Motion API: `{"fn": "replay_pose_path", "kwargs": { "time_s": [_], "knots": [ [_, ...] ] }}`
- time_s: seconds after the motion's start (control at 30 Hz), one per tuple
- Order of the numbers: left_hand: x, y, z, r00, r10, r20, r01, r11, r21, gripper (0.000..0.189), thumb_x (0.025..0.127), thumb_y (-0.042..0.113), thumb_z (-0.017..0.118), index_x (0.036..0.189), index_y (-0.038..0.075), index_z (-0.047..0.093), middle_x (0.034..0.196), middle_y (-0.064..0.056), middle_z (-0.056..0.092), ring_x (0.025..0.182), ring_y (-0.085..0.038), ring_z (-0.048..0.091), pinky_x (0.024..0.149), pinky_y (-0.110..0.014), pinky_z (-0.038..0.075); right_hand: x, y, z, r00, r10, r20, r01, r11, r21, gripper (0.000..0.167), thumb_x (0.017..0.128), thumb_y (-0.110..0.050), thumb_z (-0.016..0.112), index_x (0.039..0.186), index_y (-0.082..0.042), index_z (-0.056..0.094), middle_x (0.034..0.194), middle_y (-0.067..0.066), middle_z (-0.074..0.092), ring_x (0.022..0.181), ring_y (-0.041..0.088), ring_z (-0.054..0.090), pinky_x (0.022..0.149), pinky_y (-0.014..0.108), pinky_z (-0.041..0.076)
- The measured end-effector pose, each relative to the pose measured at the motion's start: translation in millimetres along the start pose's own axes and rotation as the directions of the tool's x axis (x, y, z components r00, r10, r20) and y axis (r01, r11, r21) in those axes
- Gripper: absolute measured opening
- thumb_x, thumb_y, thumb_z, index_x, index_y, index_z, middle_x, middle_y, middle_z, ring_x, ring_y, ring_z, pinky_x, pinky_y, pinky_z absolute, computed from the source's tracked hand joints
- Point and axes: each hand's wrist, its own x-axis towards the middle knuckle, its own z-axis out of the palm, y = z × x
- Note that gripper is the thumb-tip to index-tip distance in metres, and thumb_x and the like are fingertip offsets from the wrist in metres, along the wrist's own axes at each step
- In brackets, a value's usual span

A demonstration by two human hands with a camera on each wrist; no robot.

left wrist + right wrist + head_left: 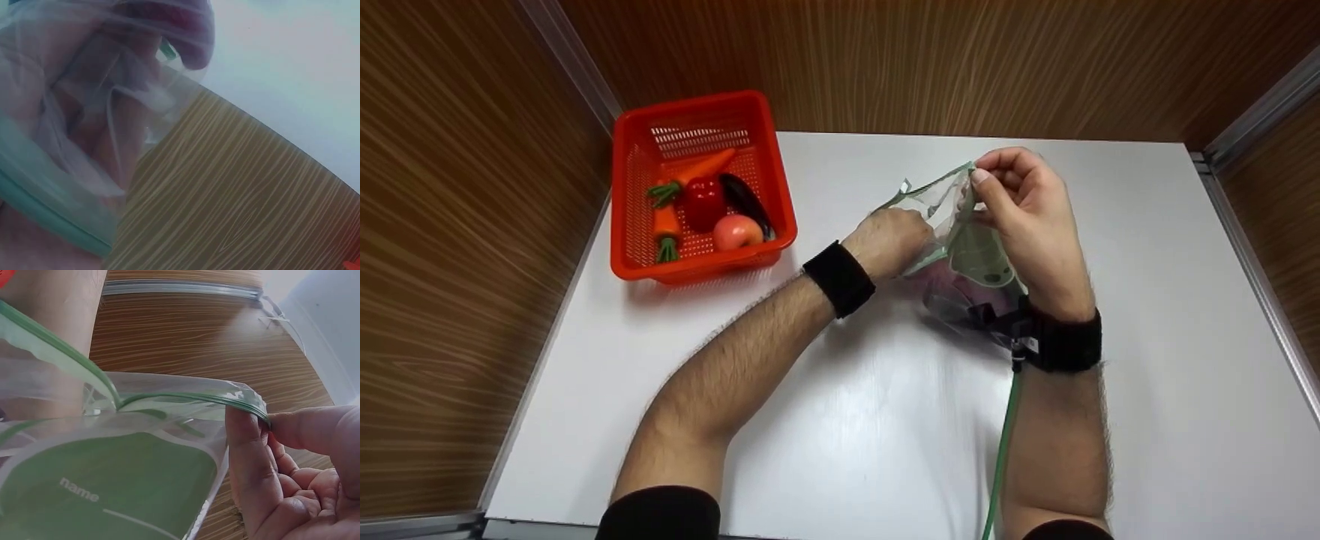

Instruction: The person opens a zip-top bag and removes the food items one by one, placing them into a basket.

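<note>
A clear zip bag (981, 251) with a green seal strip and a green printed label hangs open-mouthed between both hands. My right hand (1031, 214) pinches one corner of its mouth between thumb and forefinger. Through that mouth reaches my left hand (891, 238), its fingers inside the bag. Behind the plastic in the left wrist view, those fingers look bent, but folds and glare blur what they touch. A dark purple-red thing (194, 45) lies by them; its kind is unclear. The word "name" is printed on the label (107, 478).
To the left on the white table (840, 450) stands a red plastic basket (622, 187) holding carrots (706, 166), a red bell pepper (703, 204), an eggplant (746, 202) and an apple (737, 232). Wood-grain panels (885, 67) border the table. A green cable (1003, 457) runs along the right forearm.
</note>
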Motion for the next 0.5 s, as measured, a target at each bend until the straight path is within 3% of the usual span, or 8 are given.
{"fn": "replay_pose_path", "kwargs": {
  "time_s": [0.17,0.4,0.5],
  "knots": [
    [5.4,7.4,3.6,0.998,-0.052,0.027,0.051,0.998,0.03,0.021,0.106,-0.002,0.065,0.109,0.004,0.085,0.114,-0.014,0.088,0.104,-0.033,0.089,0.085,-0.045,0.076,-0.1,0.5,-1.1,1.0,-0.005,0.0,0.005,1.0,-0.03,0.007,0.117,-0.01,0.067,0.122,-0.01,0.071,0.103,-0.002,0.074,0.089,0.008,0.075,0.075,0.022,0.069],
    [9.1,17.1,14.0,1.0,-0.001,0.006,0.001,0.99,0.138,0.026,0.108,0.003,0.065,0.13,0.015,0.073,0.106,-0.007,0.088,0.097,-0.025,0.088,0.079,-0.042,0.075,0.8,1.4,-1.9,1.0,-0.004,0.005,0.004,0.998,-0.061,0.011,0.116,-0.012,0.069,0.126,-0.009,0.074,0.104,0.0,0.074,0.09,0.011,0.074,0.076,0.023,0.069],
    [11.0,23.9,20.5,0.999,-0.026,0.019,0.021,0.98,0.197,0.027,0.11,0.007,0.063,0.132,0.018,0.073,0.106,0.0,0.087,0.097,-0.02,0.087,0.079,-0.036,0.074,1.5,2.5,-1.9,1.0,-0.002,0.012,0.003,0.998,-0.062,0.012,0.116,-0.011,0.069,0.127,-0.008,0.074,0.104,0.0,0.073,0.091,0.01,0.073,0.076,0.022,0.069]
  ]
}}
